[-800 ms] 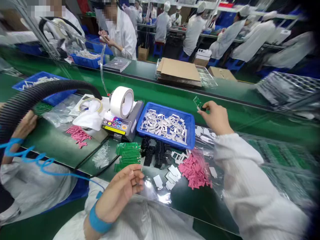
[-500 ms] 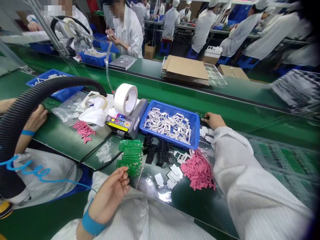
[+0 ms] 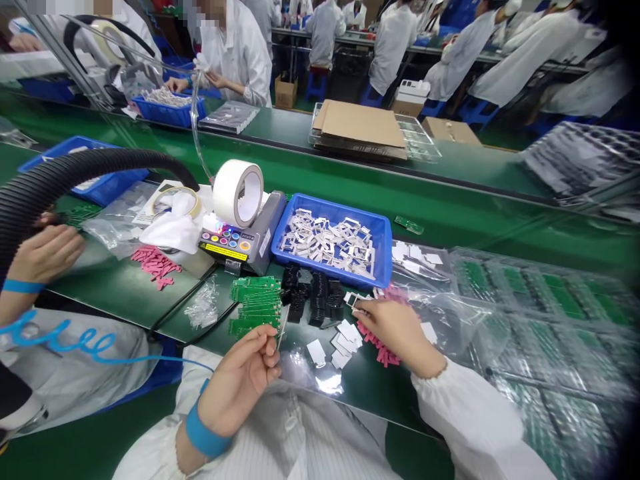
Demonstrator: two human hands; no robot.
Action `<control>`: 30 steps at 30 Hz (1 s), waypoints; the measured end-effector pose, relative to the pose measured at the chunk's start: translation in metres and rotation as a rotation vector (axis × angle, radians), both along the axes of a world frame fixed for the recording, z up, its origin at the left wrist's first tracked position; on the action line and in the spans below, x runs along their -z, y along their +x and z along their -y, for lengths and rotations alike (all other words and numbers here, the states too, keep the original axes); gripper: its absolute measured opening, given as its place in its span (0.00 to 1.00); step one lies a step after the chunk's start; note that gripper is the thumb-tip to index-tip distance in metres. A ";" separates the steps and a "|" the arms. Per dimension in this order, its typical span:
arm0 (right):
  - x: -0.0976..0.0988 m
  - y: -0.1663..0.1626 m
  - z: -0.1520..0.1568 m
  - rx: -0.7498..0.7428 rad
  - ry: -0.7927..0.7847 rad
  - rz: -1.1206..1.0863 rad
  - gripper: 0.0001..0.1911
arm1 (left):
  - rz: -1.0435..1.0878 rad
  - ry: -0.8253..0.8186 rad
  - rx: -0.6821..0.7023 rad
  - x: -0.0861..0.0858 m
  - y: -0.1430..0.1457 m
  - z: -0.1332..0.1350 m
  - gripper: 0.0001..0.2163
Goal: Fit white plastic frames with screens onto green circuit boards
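Right hand point(image 3: 395, 330) lies low over the bench point(image 3: 120, 293), its fingers half closed and its fingertips point(image 3: 361, 306) at a small metal frame point(image 3: 353, 300). I cannot tell whether they grip it. The frame sits beside a row of black pieces point(image 3: 320, 300), just above loose pink strips point(image 3: 379, 347) and small white pads point(image 3: 347, 339). It looks light, thin and stiff, perhaps easily bent, so I would pinch it by opposite outer edges and keep clear of the open centre.

Left hand point(image 3: 239, 380) is curled near the edge of the bench, wearing a blue wrist strap point(image 3: 205, 433). A thin pale sliver point(image 3: 283, 327) rises by its fingertips; whether it is held, I cannot tell.

Just ahead of left hand lies a stack of green circuit boards point(image 3: 255, 307). They look stiff but delicate, best taken by the edges.

More silver frames fill a blue plastic tray point(image 3: 330, 200) beyond the black pieces. A tape dispenser point(image 3: 235, 243) stands to its left. A neighbour's hand point(image 3: 45, 250) works at far left, apart from mine.
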State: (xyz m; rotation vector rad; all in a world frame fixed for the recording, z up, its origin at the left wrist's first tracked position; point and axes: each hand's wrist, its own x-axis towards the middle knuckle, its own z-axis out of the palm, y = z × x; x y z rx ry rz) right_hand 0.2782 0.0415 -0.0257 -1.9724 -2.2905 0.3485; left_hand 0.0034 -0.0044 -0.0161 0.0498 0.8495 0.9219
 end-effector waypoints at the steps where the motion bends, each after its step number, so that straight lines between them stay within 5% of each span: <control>1: 0.003 0.002 0.001 0.024 0.001 0.003 0.08 | -0.003 0.000 0.008 0.001 0.000 0.000 0.03; 11: -0.010 0.002 0.024 0.274 0.142 -0.208 0.18 | -0.153 0.275 0.291 -0.002 0.024 0.002 0.13; 16: -0.009 -0.046 0.041 0.073 0.132 -0.392 0.18 | -0.189 0.407 0.345 0.003 0.040 -0.001 0.27; 22: -0.012 -0.093 0.058 -0.160 0.063 -0.520 0.15 | -0.133 0.434 0.235 0.017 0.038 0.000 0.15; 26: -0.007 -0.070 0.045 0.046 0.080 -0.422 0.16 | -0.153 0.385 0.191 0.022 0.035 -0.004 0.16; 30: 0.006 -0.036 0.020 0.244 0.091 -0.267 0.20 | -0.433 0.596 0.305 0.024 0.035 -0.008 0.15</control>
